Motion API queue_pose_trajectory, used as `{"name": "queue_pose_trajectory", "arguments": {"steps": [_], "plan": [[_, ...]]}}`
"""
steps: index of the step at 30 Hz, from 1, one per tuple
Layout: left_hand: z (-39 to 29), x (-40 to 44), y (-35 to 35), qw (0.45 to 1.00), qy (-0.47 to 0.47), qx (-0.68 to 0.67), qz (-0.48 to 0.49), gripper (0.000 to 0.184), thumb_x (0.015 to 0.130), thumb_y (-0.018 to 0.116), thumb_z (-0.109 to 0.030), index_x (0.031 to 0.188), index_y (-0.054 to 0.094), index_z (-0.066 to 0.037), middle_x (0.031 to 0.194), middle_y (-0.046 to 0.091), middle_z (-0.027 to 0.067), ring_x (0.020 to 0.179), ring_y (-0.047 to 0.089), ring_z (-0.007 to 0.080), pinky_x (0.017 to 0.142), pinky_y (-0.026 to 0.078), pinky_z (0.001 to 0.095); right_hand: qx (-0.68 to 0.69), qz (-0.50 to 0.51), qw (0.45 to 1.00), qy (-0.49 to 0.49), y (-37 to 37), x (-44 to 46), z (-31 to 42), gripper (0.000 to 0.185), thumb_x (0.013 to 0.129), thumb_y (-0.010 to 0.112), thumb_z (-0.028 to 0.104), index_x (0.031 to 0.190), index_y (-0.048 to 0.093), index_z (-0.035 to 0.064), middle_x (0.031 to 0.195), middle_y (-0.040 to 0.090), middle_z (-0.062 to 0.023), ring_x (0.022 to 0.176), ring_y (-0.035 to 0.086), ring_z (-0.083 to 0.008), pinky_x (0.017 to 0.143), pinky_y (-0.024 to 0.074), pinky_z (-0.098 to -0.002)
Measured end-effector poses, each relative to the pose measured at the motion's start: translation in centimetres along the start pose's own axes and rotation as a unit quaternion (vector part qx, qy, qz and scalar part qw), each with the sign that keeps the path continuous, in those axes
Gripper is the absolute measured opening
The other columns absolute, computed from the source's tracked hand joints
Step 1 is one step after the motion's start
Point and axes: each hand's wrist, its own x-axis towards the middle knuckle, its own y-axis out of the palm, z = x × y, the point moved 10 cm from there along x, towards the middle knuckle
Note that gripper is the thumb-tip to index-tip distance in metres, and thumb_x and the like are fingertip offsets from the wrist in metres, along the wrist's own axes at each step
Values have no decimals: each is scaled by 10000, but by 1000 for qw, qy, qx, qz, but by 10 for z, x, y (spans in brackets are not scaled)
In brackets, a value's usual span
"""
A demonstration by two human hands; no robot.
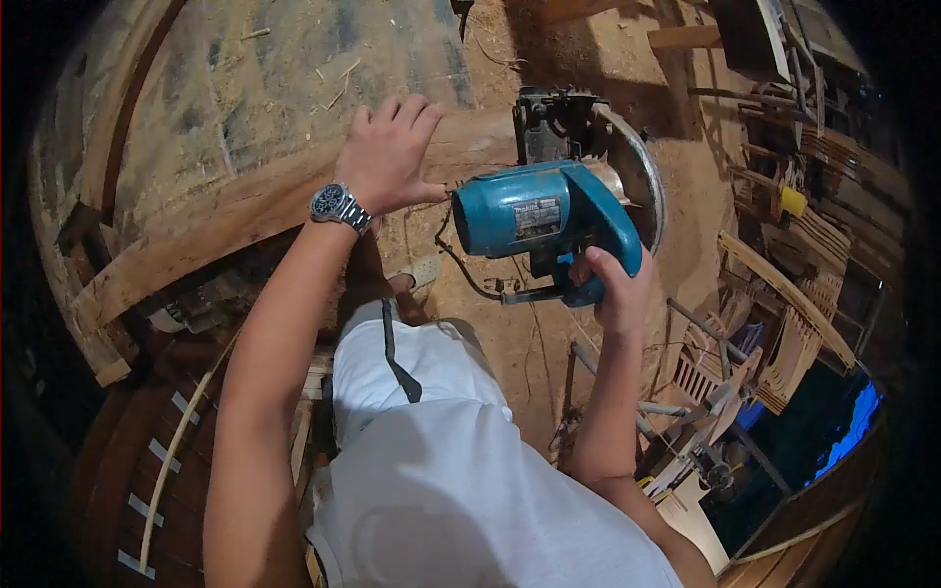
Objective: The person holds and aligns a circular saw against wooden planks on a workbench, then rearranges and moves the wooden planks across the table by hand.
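A teal circular saw [515, 211] with a dark base and a round metal blade guard [642, 171] is at the right end of a long wooden beam [225, 211]. My right hand [618, 284] is wrapped round the saw's rear handle. Resting on the beam, left of the saw's motor housing, my left hand [392, 157] has its fingers spread and its thumb pointing toward the housing; it holds nothing. A metal watch [339, 207] is on my left wrist. The saw's black cord [461, 265] hangs below the motor. The blade's lower part is hidden.
A worn worktop [284, 69] with wood chips lies beyond the beam. Stacked wooden parts [818, 255] and frames line the right side. Slatted dark wood [127, 461] is at the lower left. A sandalled foot [421, 271] shows on the dusty floor below the beam.
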Motion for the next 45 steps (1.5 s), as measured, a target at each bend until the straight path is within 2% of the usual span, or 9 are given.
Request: {"name": "queue_pose_trajectory", "arguments": {"steps": [4, 6, 9, 22, 25, 31, 33, 45], "plan": [[2, 0, 3, 1000, 6, -16, 1, 933, 580, 839, -472, 1371, 543, -76, 1331, 579, 111, 1186, 563, 306, 964, 430, 441, 8, 1, 1000, -12, 0, 1, 2, 290, 842, 740, 121, 1054, 638, -49, 740, 639, -69, 612, 607, -144, 587, 499, -289], [-1, 0, -3, 999, 28, -19, -25, 928, 570, 869, -518, 1327, 549, -86, 1309, 587, 90, 1177, 571, 270, 935, 442, 433, -17, -8, 999, -26, -4, 3, 4, 286, 839, 747, 120, 1048, 643, -46, 749, 642, -69, 609, 607, -144, 581, 500, -290], [-2, -1, -2, 999, 20, -40, 2, 941, 582, 839, -460, 1380, 536, -64, 1353, 578, 123, 1214, 557, 307, 971, 436, 446, -22, -5, 1000, -21, -1, 6, 10, 281, 835, 751, 115, 1043, 645, -43, 749, 643, -70, 605, 608, -145, 577, 499, -286], [5, 2, 6, 999, 0, -28, 15, 943, 574, 852, -449, 1386, 534, -90, 1362, 573, 95, 1237, 546, 299, 992, 425, 442, -18, 2, 1000, -12, -3, -2, 0, 307, 829, 754, 143, 1045, 642, -43, 757, 641, -63, 619, 605, -142, 579, 499, -288], [4, 2, 2, 1000, 16, -12, -22, 922, 574, 881, -529, 1322, 556, -98, 1322, 586, 74, 1186, 565, 260, 937, 444, 434, -15, 2, 1000, -6, -5, -2, -2, 322, 829, 757, 149, 1059, 643, -47, 761, 641, -62, 620, 606, -142, 579, 500, -287], [0, 0, -2, 999, 29, -27, -32, 919, 564, 877, -489, 1328, 556, -91, 1316, 588, 84, 1190, 566, 268, 933, 449, 438, -8, 0, 1000, -11, -3, -1, 4, 315, 840, 761, 150, 1059, 647, -46, 765, 643, -62, 619, 607, -142, 578, 499, -286], [2, -1, 2, 999, 13, -36, 0, 935, 569, 830, -429, 1382, 542, -69, 1364, 577, 113, 1225, 548, 303, 985, 434, 434, -12, -10, 1000, -12, -1, -1, 6, 287, 841, 759, 141, 1033, 648, -41, 758, 643, -62, 614, 606, -142, 574, 498, -289], [-3, -3, -1, 999, 14, -44, 11, 954, 567, 836, -451, 1384, 537, -58, 1370, 570, 122, 1227, 547, 305, 1004, 430, 439, -26, 9, 999, -27, 2, 8, 14, 240, 830, 742, 130, 974, 635, -29, 705, 631, -67, 578, 588, -146, 565, 484, -290]]}}
